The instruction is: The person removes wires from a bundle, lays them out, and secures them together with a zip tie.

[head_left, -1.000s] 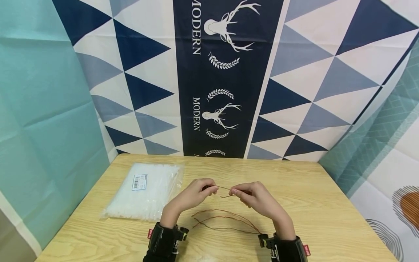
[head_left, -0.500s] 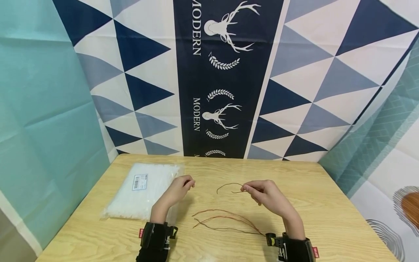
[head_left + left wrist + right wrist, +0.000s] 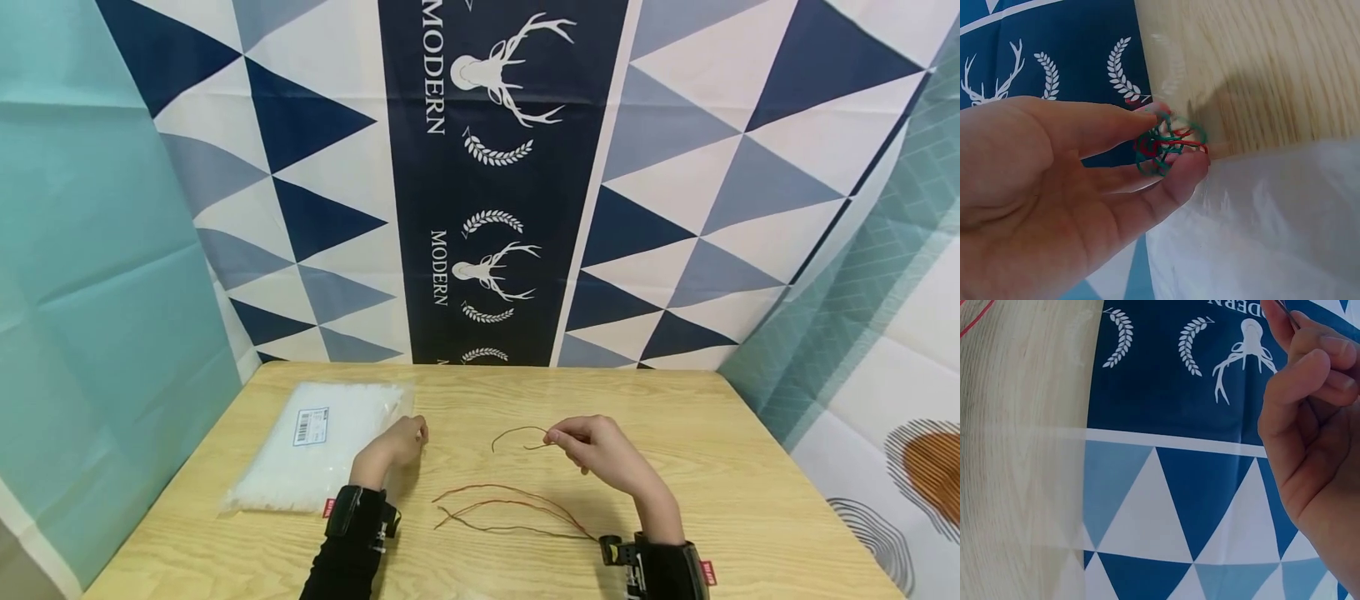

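Go light to avoid kinking red/green wire tangle (image 3: 1161, 144), pinched in fingers of L hand (image 3: 399, 440) by R edge of bag (image 3: 337, 462), or bent thin wire (image 3: 517, 428), pinched btwn fingers of R hand (image 3: 597, 451) well R of bag, noting tangle clear in L-wrist view, indistinct in head view.

Wire tangle (image 3: 1149, 147) partly behind left grip (image 3: 1075, 197)
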